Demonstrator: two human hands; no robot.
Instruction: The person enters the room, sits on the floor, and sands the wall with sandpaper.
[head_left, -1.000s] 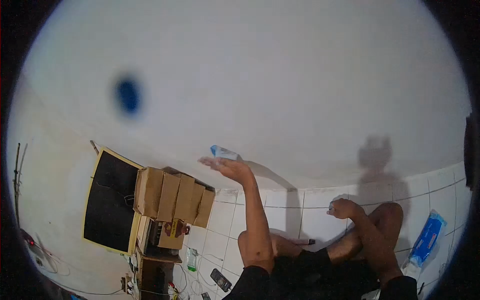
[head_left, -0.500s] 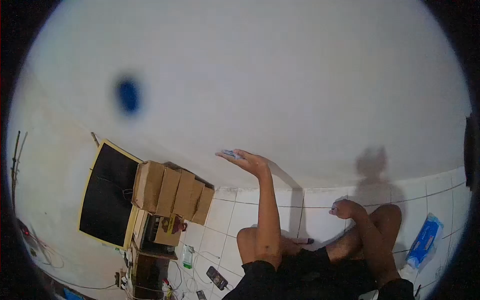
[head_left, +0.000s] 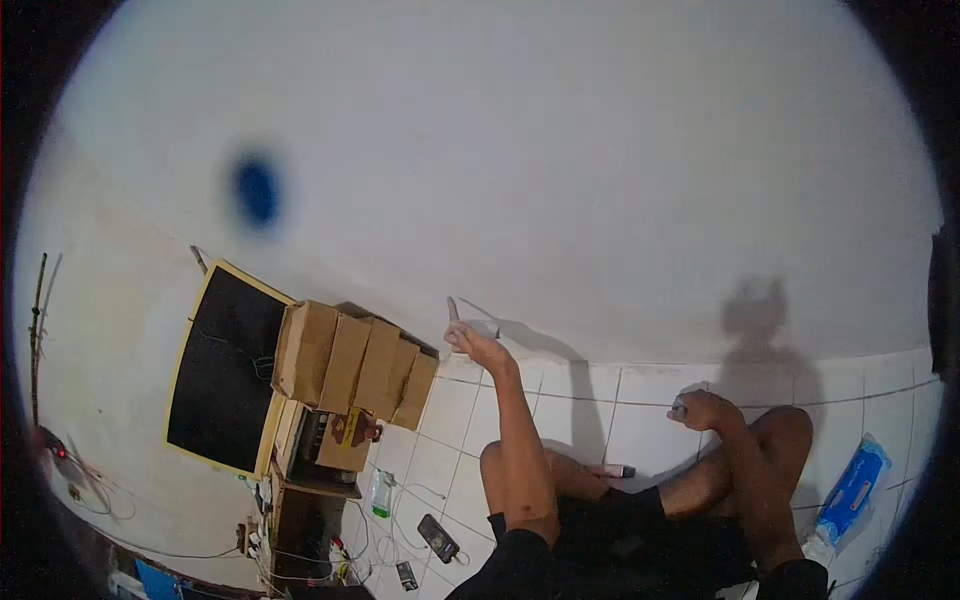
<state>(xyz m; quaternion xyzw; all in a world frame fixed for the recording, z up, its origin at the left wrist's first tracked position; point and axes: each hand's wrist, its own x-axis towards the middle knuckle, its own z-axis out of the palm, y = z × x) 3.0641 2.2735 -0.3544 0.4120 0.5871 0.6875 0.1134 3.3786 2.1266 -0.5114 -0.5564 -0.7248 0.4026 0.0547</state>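
My left hand (head_left: 476, 343) is raised in front of the white wall, its index finger pointing up and the other fingers curled. A pale, thin thing (head_left: 488, 328) shows beside those fingers; its kind is too small to tell. My right hand (head_left: 708, 410) is closed in a fist above my right knee. A small dark-tipped thing (head_left: 679, 407) pokes out of the fist, the rest of it hidden by the fingers. On the tiles between my legs, a small item with a dark end (head_left: 618, 471) lies near my foot.
Stacked cardboard boxes (head_left: 362, 362) stand left, beside a yellow-edged dark panel (head_left: 225, 370). A phone (head_left: 437, 538), cables and a clear packet with green (head_left: 382, 494) lie on the tiled floor. At right lies a blue and white pack (head_left: 853, 490). The wall (head_left: 640, 200) fills the far side.
My left hand has turned from palm-up with fingers flat to fingers curled and index raised, and sits slightly lower. My right hand stays closed, a little rotated. The camera view has shifted slightly.
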